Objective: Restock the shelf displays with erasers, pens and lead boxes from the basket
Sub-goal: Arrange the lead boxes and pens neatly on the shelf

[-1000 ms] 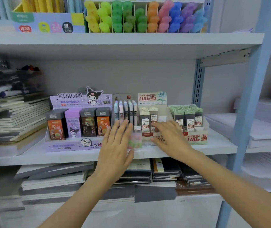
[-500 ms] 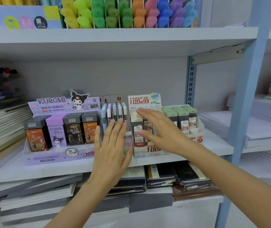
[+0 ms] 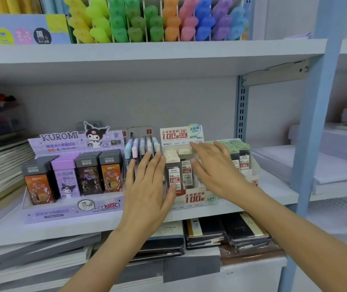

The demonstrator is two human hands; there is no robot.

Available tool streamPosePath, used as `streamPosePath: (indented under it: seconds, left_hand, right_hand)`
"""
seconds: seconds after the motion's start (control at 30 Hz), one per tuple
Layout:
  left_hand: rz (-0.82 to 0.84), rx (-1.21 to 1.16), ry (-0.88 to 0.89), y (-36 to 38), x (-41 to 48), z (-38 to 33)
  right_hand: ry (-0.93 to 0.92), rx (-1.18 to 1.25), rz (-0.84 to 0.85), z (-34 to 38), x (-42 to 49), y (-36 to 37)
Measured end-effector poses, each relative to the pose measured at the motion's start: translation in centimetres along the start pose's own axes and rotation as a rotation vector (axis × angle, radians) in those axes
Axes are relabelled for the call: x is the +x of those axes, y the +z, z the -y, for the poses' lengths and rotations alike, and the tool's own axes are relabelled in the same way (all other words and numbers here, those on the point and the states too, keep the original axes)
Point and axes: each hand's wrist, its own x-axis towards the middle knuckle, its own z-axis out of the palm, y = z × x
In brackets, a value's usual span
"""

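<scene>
On the middle shelf (image 3: 273, 186) stands a purple Kuromi display (image 3: 71, 207) of lead boxes, a clear tray of pastel lead cases (image 3: 141, 147), and a white display of lead boxes (image 3: 191, 199) marked 100. My left hand (image 3: 147, 190) lies flat with straight fingers against the front of the pastel tray, its thumb touching a black lead box (image 3: 173, 175). My right hand (image 3: 214, 167) is spread over the white display, fingers straight, covering part of the rows. Neither hand holds anything. The basket is out of view.
Coloured highlighters (image 3: 155, 20) fill the top shelf. Notebook stacks (image 3: 1, 165) sit at the left, more notebooks (image 3: 227, 232) on the shelf below. A blue upright post (image 3: 315, 123) stands to the right, with white paper stacks (image 3: 326, 171) beyond it.
My right hand has slid from the front edge of the white display up over its rows. My left hand stays against the pastel tray. The view has shifted right and closer.
</scene>
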Motion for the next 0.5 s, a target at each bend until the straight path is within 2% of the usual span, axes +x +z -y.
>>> streamPosePath:
  seconds: [0.1,0.23,0.37,0.5]
  left_hand:
    - [-0.004,0.013,0.000,0.1,0.0,-0.3]
    - [-0.017,0.023,0.000,0.1,-0.2,-0.4]
    - [-0.043,0.032,0.074,0.6,-0.5,-1.5]
    - [0.012,0.083,0.216,1.7,-0.8,-3.8]
  right_hand:
    - [-0.018,0.019,0.050,0.5,0.5,0.8]
    - [-0.007,0.124,-0.072,-0.2,-0.1,0.1]
    - [0.158,0.279,-0.247,-4.1,-1.9,-1.9]
    - [0.297,0.344,-0.179,-7.5,-4.3,-1.9]
